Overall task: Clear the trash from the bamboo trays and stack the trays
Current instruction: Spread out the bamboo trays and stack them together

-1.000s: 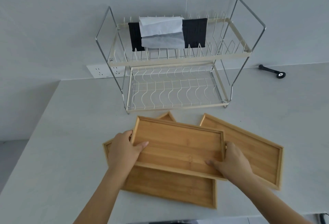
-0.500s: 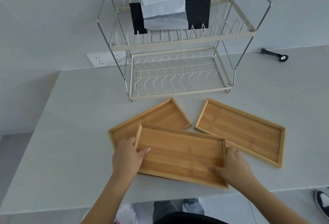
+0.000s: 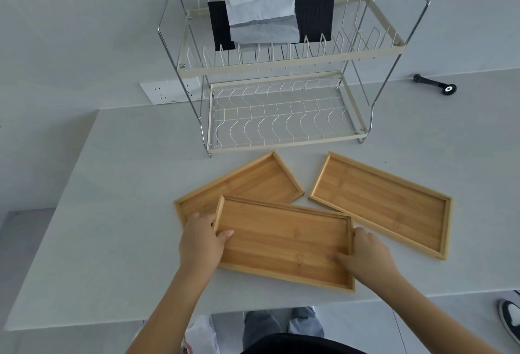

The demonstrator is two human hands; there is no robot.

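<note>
Bamboo tray (image 3: 284, 241), gripped at both ends by my left hand (image 3: 201, 241) and right hand (image 3: 365, 255), overlaps another tray (image 3: 247, 184) on the counter (image 3: 112, 213).

Hidden and cut-off parts

The front tray (image 3: 284, 244) is covering the left tray's (image 3: 247, 182) lower corner; the shoe (image 3: 510, 322) is running off the right edge.

All three trays (image 3: 284, 244) are honey-tan bamboo with stripy grain; rack (image 3: 281, 117) is cream wire with chrome legs, holding black (image 3: 315, 16) and grey-white cloths (image 3: 261, 16), maybe paper.
</note>
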